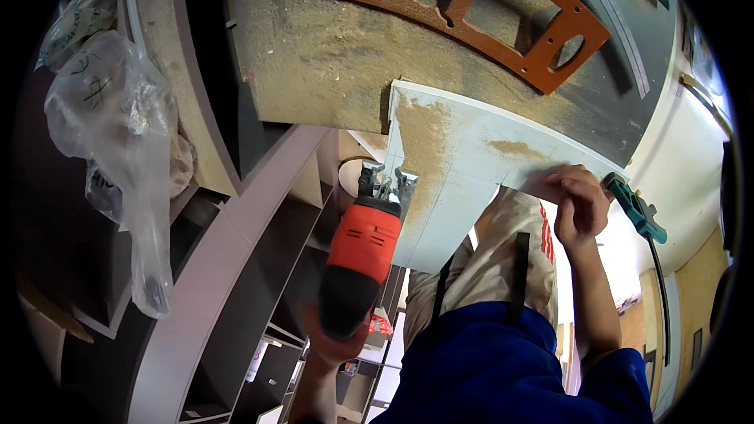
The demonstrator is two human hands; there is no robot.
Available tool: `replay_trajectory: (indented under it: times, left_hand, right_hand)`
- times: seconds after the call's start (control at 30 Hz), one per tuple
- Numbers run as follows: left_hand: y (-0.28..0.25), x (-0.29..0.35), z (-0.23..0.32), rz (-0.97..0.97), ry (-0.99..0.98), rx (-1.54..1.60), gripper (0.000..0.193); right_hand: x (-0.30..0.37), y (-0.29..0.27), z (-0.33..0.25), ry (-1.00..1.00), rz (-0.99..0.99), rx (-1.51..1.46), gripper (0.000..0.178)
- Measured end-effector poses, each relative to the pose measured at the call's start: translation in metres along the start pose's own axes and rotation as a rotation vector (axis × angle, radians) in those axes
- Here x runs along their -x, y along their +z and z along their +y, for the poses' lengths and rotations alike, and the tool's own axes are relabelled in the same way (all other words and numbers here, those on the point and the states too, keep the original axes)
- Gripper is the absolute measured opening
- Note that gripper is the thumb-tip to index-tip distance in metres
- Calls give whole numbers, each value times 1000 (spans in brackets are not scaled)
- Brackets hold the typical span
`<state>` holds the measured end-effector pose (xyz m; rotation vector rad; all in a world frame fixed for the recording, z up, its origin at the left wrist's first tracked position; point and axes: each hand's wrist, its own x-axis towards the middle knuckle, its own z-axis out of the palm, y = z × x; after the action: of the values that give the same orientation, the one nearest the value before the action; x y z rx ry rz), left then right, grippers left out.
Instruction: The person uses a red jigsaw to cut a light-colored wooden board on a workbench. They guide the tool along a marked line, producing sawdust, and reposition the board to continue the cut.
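Observation:
My left hand (339,338) is wrapped round the rear of a red and black jigsaw (363,247). The jigsaw's metal foot and blade end meet the left edge of a white board (471,180), where sawdust is heaped along a drawn line. Most of my left fingers are hidden behind the tool's body. On the right, my right hand (583,202) has its fingers curled at the board's near edge, gripping it. A green bar clamp (638,210) sits at the board's right end, just beside that hand, its dark bar hanging down.
Beyond the board, an orange-brown template with cut-out windows (503,43) lies on a dusty dark worktop (330,55). A metal strip (616,23) rests to its right. Clear plastic bags (118,110) hang at left. Dark shelving (259,267) stands below, and my legs are under the board.

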<state>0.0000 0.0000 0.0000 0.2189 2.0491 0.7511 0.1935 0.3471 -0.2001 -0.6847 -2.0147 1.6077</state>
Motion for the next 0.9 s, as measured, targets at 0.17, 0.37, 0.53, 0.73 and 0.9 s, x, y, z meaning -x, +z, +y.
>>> replay_trajectory:
  times: [0.17, 0.37, 0.53, 0.73, 0.9]
  left_hand:
    - [12, -28, -9, 114, 173, -248, 55]
    - [1, -19, 21, -36, -184, 20, 50]
    - [12, -23, 36, 103, -255, 61, 38]
    - [9, -48, 46, -29, -179, 98, 28]
    - [2, -56, 52, -100, -98, 37, 14]
  right_hand:
    - [-9, 3, 22, -71, 15, 99, 35]
    - [-2, 5, 13, -35, 6, 67, 35]
    - [-2, 7, 17, -57, 7, 62, 33]
    - [7, 1, 25, -62, 44, 72, 28]
    - [6, 6, 25, -49, 29, 65, 27]
